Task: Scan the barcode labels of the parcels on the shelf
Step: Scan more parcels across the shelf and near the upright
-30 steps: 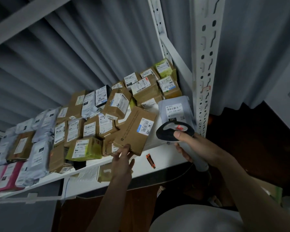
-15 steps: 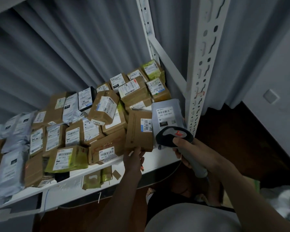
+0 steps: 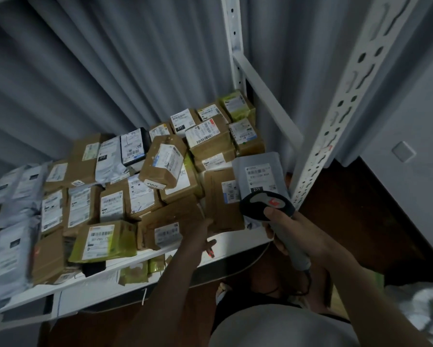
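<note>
- scanner point(image 3: 266, 205): gripped by the handle in the right hand point(image 3: 289, 230), fingers curled round it, head pointed at the shelf.
- brown box point(image 3: 221, 200): stood upright at the shelf point(image 3: 238, 240) front, held at its lower left edge by the left hand point(image 3: 201, 237).
- grey mailer point(image 3: 259, 175): propped just right of the box, label facing up.
- parcels point(image 3: 110, 196): crowded across the shelf, labels upward.
- curtain point(image 3: 97, 71): hung behind.
</note>
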